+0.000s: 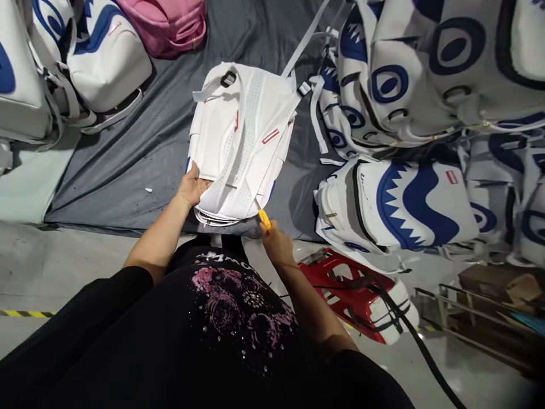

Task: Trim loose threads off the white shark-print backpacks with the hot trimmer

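A white backpack (272,108) lies on the grey cloth, its back panel and straps facing up. My left hand (193,184) grips its lower left edge, thumb on top and the other fingers partly hidden against the bag. In my right hand (277,241) is a tool with an orange handle (264,218) and a thin metal tip; its exact kind does not show. The tip meets the backpack near its lower right corner, beside the strap's end. Red labels mark the straps.
Grey cloth (123,165) covers the table. White-and-blue backpacks (419,199) are piled on the right, with more white bags (108,68) and a pink backpack (170,28) at the upper left. A red and white stool (357,307) and a black cable (419,343) are below right.
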`<state>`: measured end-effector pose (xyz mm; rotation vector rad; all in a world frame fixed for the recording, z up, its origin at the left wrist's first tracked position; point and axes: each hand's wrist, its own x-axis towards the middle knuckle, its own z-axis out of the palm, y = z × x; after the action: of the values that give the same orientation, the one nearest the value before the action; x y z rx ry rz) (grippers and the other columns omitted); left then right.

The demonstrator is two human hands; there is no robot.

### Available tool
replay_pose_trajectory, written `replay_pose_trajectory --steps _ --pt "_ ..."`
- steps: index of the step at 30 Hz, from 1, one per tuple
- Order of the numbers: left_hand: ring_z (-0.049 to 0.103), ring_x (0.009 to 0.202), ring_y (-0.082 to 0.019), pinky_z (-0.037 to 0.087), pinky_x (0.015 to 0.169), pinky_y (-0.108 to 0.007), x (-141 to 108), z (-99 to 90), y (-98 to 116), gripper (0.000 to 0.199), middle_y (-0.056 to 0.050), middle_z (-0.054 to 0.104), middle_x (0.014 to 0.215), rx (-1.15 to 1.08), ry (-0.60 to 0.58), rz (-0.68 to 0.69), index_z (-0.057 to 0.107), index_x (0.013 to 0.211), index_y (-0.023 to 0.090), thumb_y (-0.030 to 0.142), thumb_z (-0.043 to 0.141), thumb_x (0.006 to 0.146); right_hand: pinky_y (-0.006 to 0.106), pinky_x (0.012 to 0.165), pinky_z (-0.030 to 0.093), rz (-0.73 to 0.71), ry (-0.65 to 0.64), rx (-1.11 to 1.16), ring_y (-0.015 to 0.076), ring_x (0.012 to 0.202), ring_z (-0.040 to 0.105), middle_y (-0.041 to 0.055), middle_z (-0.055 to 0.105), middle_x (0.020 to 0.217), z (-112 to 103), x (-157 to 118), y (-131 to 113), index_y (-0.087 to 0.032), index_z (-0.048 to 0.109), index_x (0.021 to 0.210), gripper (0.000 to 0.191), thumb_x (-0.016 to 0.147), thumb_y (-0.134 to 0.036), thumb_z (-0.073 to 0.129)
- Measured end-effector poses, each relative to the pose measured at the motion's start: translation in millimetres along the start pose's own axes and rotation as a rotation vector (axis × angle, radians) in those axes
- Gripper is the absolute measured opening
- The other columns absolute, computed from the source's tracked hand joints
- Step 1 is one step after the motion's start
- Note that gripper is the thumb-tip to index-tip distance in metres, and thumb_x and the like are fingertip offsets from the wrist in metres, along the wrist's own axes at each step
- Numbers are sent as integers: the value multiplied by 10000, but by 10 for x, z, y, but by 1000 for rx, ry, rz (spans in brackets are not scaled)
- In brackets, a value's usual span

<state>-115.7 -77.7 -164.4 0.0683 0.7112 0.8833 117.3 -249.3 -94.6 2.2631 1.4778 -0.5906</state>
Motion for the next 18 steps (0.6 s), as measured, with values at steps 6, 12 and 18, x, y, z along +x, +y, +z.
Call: replay_pose_trajectory --steps 6,12,18 --pt "609 1296 -308 386 1201 -474 128 10 6 661 -137 729 1226 72 -70 86 557 1390 116 599 305 1015 294 688 420 34 135 25 240 853 697 159 710 926 175 258 -25 -115 588 1247 486 1075 -489 329" --pt "629 1262 -330 438 1120 -543 -290 179 109 721 -179 714 1218 157 -103 -110 558 1375 150 705 359 960 321 751 445 104 61 123 280 925 699 177 710 985 84 296 0 -132 566 1310 517 1063 -518 327" --pt "661 1211 -320 469 1080 -516 -376 154 94 748 -192 712 1177 127 -103 -94 570 1345 154 741 343 941 333 775 433 152 46 200 311 1019 687 190 714 1063 -6 219 -41 -129 562 1311 496 1067 -495 334"
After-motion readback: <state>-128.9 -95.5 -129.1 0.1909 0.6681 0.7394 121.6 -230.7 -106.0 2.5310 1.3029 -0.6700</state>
